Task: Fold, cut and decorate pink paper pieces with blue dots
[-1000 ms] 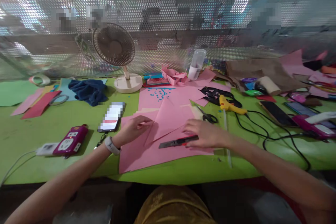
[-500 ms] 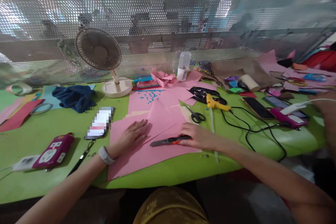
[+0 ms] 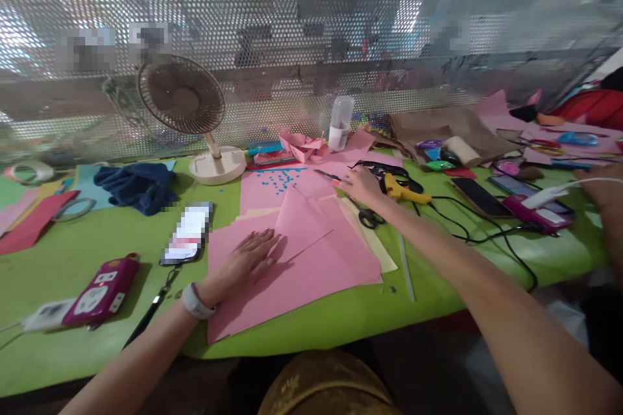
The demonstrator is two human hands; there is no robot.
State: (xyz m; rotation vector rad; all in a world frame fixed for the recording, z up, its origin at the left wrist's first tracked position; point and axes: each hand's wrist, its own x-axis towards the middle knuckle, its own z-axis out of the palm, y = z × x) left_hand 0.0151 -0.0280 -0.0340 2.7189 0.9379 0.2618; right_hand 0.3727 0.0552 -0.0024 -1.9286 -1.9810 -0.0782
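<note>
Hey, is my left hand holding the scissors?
No, your left hand lies flat on pink paper, away from the scissors.

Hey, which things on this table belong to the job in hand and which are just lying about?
Seemingly in use:
pink paper under the left hand
box cutter in the right hand

Seemingly just lying about:
fan
blue cloth
lit phone
yellow glue gun
scissors

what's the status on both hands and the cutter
Left hand flat on pink paper. Right hand holding cutter. Scissors, glue gun close to right hand.
</note>
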